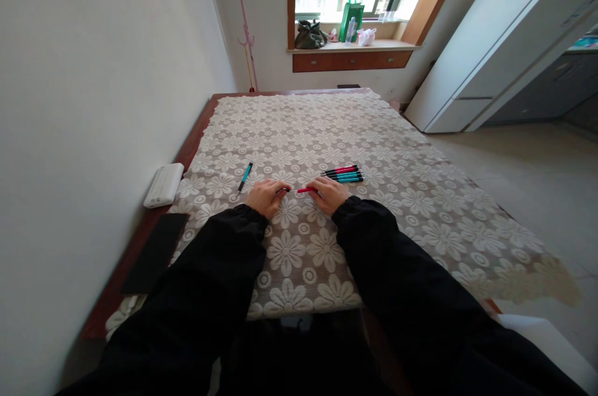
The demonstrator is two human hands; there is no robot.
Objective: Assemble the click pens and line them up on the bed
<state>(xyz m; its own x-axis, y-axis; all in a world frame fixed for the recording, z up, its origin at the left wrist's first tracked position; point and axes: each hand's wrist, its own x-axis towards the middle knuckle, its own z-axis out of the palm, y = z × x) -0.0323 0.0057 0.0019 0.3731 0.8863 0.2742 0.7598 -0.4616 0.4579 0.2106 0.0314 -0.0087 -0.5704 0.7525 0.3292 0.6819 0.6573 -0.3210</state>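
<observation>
Over the table's near middle, my left hand [265, 197] is closed in a pinch on a small black pen part [286, 189]. Facing it, my right hand [331, 194] grips a red pen part [306, 189], which points left. A narrow gap separates the two parts. To the left of my left hand lies a teal and black pen [245, 177], slanted on the cloth. Just beyond my right hand several pens [344, 173] lie side by side, red and black ones behind teal and black ones. My fingers hide much of the two parts.
A floral lace tablecloth [289, 253] covers the table. Along the left edge are a white box-shaped device [164, 185] and a flat black panel [156, 253], beside the wall. Farther off stand a windowsill with bags [351, 19] and a white fridge [471, 60].
</observation>
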